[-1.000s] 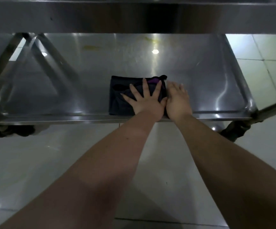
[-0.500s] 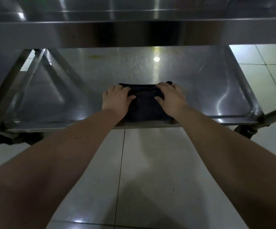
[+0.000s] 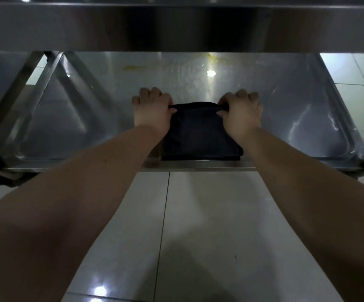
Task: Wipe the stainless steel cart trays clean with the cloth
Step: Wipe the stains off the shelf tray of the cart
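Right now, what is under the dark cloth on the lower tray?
The cloth lies on the lower tray, near its front edge. The left hand and right hand grip its far corners. The steel beneath is covered, so any dirt there cannot be seen.

Glossy steel tray (image 3: 285, 118), matt dark cloth (image 3: 198, 134), shiny tiled floor (image 3: 209, 214).

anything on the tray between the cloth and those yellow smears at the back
Nothing visible. The left hand and right hand grip the cloth at its far corners; only bare lower tray lies between it and the yellow smears.
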